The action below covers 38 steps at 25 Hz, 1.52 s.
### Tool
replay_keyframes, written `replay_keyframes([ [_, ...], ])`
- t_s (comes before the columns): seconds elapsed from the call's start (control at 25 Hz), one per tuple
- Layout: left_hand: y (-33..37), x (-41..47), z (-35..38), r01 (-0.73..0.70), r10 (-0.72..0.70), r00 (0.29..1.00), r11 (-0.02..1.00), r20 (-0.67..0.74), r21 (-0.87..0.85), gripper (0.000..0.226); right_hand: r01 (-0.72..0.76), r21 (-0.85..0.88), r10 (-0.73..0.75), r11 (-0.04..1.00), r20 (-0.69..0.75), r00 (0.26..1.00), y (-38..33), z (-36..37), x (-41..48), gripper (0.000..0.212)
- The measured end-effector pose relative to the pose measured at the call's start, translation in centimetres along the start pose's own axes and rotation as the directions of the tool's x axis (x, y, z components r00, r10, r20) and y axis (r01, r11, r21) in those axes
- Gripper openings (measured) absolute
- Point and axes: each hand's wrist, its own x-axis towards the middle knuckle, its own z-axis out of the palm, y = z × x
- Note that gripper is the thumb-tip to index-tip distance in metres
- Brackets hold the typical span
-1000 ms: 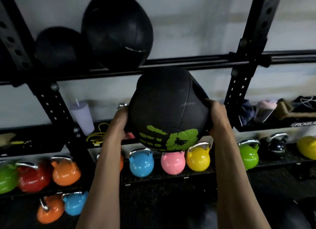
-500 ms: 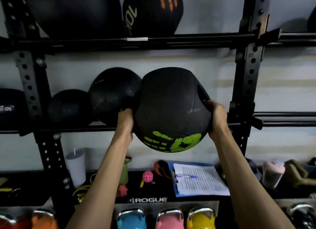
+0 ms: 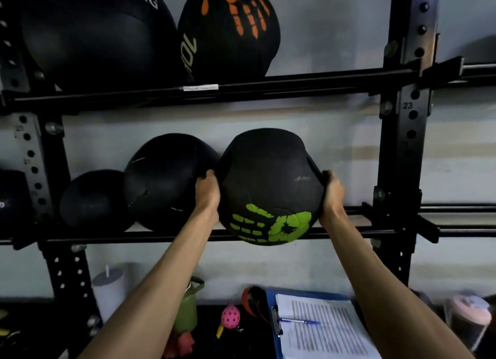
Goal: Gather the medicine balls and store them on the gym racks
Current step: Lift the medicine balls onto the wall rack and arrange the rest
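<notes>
I hold a black medicine ball with a green handprint [image 3: 271, 189] between both hands, at the height of the middle rack rails [image 3: 346, 231]. My left hand [image 3: 206, 191] grips its left side and my right hand [image 3: 331, 191] grips its right side. The ball's underside sits at the front rail, and whether it rests there I cannot tell. It touches a plain black ball [image 3: 169, 181] to its left; a smaller black ball [image 3: 94, 197] lies beyond that. On the upper shelf rail [image 3: 308, 83] sit a large 10KG ball [image 3: 99, 34] and an orange-handprint ball [image 3: 230, 31].
Black perforated rack uprights stand at the left [image 3: 35, 170] and right [image 3: 408, 133]. The middle rails to the right of the held ball carry nothing. Below lie a blue clipboard with paper and pen [image 3: 319, 329], a pink perforated ball [image 3: 230, 317], a pale cup [image 3: 110, 289] and a green bottle [image 3: 188, 305].
Both hands lifted the green-handprint ball from kettlebell height up to the middle rails, next to the plain black ball. My view tilted upward, so the kettlebells left the frame.
</notes>
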Motion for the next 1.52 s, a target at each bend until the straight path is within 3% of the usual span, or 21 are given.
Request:
replay_keyframes([
  [0.24, -3.2, 3.4, 0.3, 0.024, -0.027, 0.999, 0.997, -0.037, -0.069, 0.049, -0.044, -0.068, 0.042, 0.997, -0.032, 0.999, 1.6, 0.4, 3.9, 0.028],
  [0.32, -3.8, 2.6, 0.5, -0.064, 0.056, 0.994, 0.994, -0.097, -0.085, 0.046, -0.081, -0.064, 0.079, 0.995, -0.03, 0.996, 1.4, 0.8, 4.8, 0.025],
  [0.4, -4.5, 1.1, 1.0, -0.251, 0.251, 0.953, 0.968, -0.169, 0.02, 0.039, -0.113, -0.05, 0.112, 0.992, -0.02, 0.994, 1.5, 0.8, 5.9, 0.014],
  [0.44, -5.2, 0.3, 1.4, -0.357, 0.368, 0.914, 0.929, -0.167, 0.097, 0.038, -0.131, -0.053, 0.131, 0.99, -0.005, 0.991, 1.7, 0.6, 6.8, 0.012],
  [0.52, -6.4, -1.2, 1.9, -0.543, 0.574, 0.814, 0.804, -0.082, 0.242, 0.043, -0.16, -0.075, 0.161, 0.984, 0.008, 0.987, 1.9, 0.2, 7.6, 0.03],
  [0.6, -7.3, -1.5, 2.1, -0.714, 0.778, 0.626, 0.546, 0.051, 0.438, 0.053, -0.167, -0.049, 0.167, 0.985, -0.011, 0.986, 2.0, -0.1, 7.9, 0.027],
  [0.64, -7.8, -1.1, 2.1, -0.773, 0.84, 0.53, 0.42, 0.12, 0.475, 0.057, -0.157, -0.041, 0.156, 0.987, -0.032, 0.987, 1.9, 0.0, 7.7, 0.018],
  [0.68, -7.9, -0.8, 2.1, -0.813, 0.867, 0.471, 0.355, 0.162, 0.462, 0.059, -0.151, -0.064, 0.147, 0.986, -0.06, 0.987, 1.8, 0.2, 7.9, 0.015],
  [0.76, -7.6, -0.2, 2.0, -0.837, 0.867, 0.471, 0.381, 0.163, 0.393, 0.058, -0.103, -0.216, 0.086, 0.971, -0.09, 0.992, 1.6, 0.2, 8.1, 0.028],
  [0.84, -7.2, 0.5, 2.1, -0.842, 0.863, 0.478, 0.397, 0.164, 0.365, 0.051, 0.102, -0.371, -0.156, 0.923, -0.118, 0.981, 1.5, 0.5, 7.7, 0.05],
  [0.92, -7.0, 1.0, 2.2, -0.836, 0.858, 0.486, 0.401, 0.164, 0.375, 0.048, 0.439, -0.377, -0.475, 0.816, -0.005, 0.88, 1.4, 1.0, 5.4, 0.039],
  [0.96, -6.8, 1.3, 2.2, -0.831, 0.852, 0.496, 0.411, 0.166, 0.376, 0.047, 0.556, -0.316, -0.564, 0.769, 0.074, 0.822, 1.4, 1.2, 4.1, 0.032],
  [1.08, -6.1, 1.9, 2.7, -0.815, 0.822, 0.537, 0.447, 0.189, 0.369, 0.044, 0.722, -0.253, -0.665, 0.644, 0.281, 0.692, 1.8, 1.4, 1.7, 0.028],
  [1.16, -5.4, 2.2, 3.3, -0.786, 0.776, 0.591, 0.492, 0.219, 0.374, 0.044, 0.738, -0.297, -0.661, 0.606, 0.328, 0.675, 2.3, 1.5, 2.0, 0.033],
  [1.32, -3.6, 3.6, 4.4, -0.737, 0.673, 0.663, 0.512, 0.328, 0.441, 0.047, 0.634, -0.446, -0.586, 0.632, 0.259, 0.768, 2.9, 2.1, 4.2, 0.046],
  [1.4, -3.3, 4.3, 5.2, -0.737, 0.672, 0.656, 0.473, 0.344, 0.483, 0.049, 0.578, -0.538, -0.534, 0.614, 0.256, 0.806, 2.6, 2.5, 5.1, 0.053],
  [1.52, -2.4, 4.8, 6.8, -0.777, 0.711, 0.589, 0.37, 0.383, 0.509, 0.051, 0.499, -0.672, -0.477, 0.547, 0.24, 0.846, 2.5, 2.7, 5.5, 0.054],
])
